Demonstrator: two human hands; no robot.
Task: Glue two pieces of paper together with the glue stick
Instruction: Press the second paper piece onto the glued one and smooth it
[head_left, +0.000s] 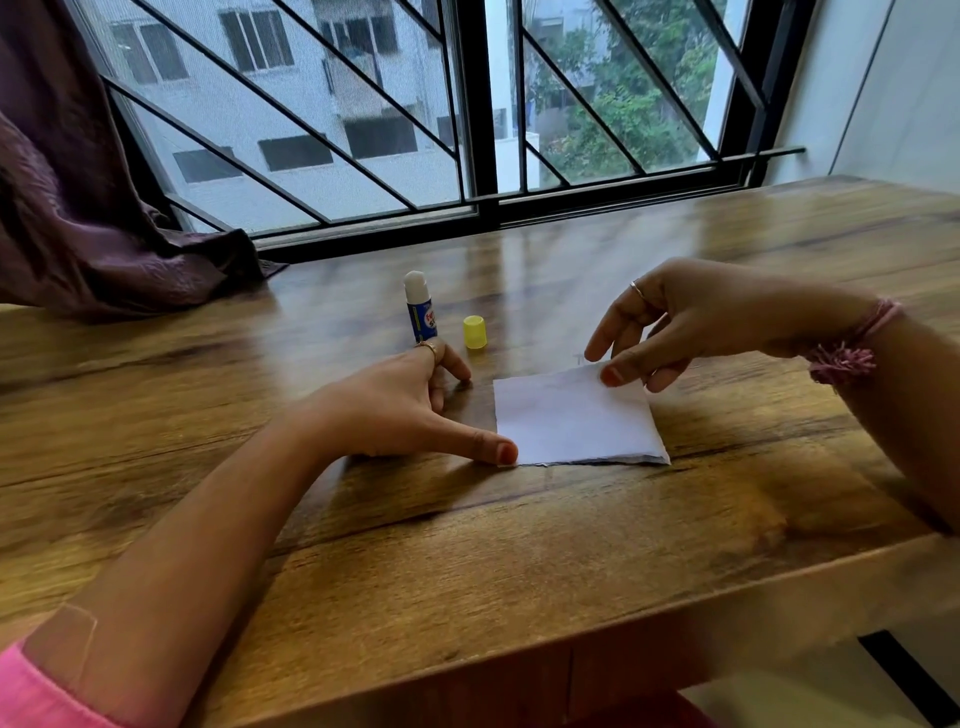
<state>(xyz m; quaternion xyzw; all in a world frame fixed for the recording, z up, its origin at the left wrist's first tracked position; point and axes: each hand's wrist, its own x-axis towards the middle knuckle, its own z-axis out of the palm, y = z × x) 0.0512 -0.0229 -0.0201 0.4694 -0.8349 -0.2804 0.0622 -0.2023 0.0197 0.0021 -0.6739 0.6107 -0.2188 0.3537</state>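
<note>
Two sheets of paper stacked flat on worktop, edges roughly aligned, lower sheet peeking out as a thin dark line along near edge. Looks like the joining step: top sheet laid over, being squared up and pressed.

Left hand resting on worktop just left of paper, thumb tip pinning the near-left corner, other fingers loosely curled and touching the wood, holding nothing. Probably an anchor so the stack can't slide or rotate.

Right hand hovering over far-right corner, thumb and a finger pinching that corner, which sits slightly lifted off the worktop. Remaining fingers spread, relaxed. Likely lowering the corner last to avoid trapping a wrinkle, or checking alignment before pressing. Can't tell which.

Glue stick standing upright, uncapped, white glue exposed, just behind left hand and partly hidden by its ring finger. Yellow cap upright just beside it, apart from it. Both parked off the paper, within reach, suggesting gluing done but recapping not yet.

Risk: glue drying on open stick; skewed sheets if anchor thumb slips.
</note>
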